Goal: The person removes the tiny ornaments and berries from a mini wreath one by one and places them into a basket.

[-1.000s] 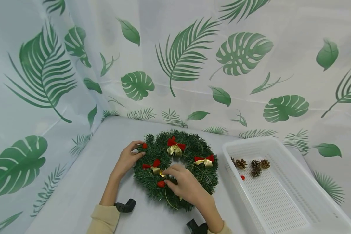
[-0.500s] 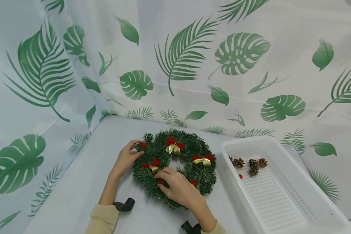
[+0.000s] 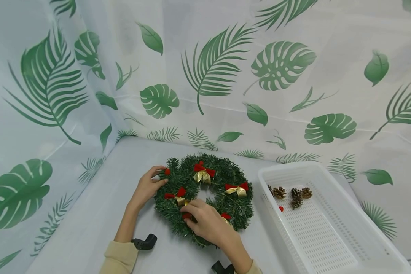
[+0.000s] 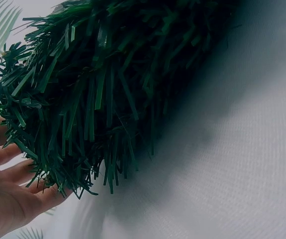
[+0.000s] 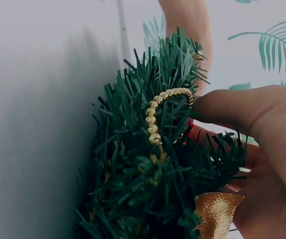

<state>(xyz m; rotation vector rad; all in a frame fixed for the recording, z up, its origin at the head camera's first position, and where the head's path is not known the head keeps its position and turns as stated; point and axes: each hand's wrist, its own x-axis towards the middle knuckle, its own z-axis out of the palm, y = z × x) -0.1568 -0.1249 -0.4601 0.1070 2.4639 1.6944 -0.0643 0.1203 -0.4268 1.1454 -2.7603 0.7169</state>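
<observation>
A green tinsel wreath lies on the white table, with red-and-gold bows on it. My left hand grips its left edge beside a small red ball. In the left wrist view, that hand's fingers reach in among the green strands. At the near left of the wreath, my right hand pinches another red ball, mostly covered by thumb and fingers. The right wrist view shows a gold bead string looping close to the thumb, and a gold bow below.
A white perforated basket stands to the right of the wreath. Several pine cones and a small red ball lie inside it. Behind the table hangs a white sheet with green leaf prints.
My right hand has moved slightly down and left, from the gold part of the left bow onto the red ball beneath it. My left hand stays at the wreath's edge.
</observation>
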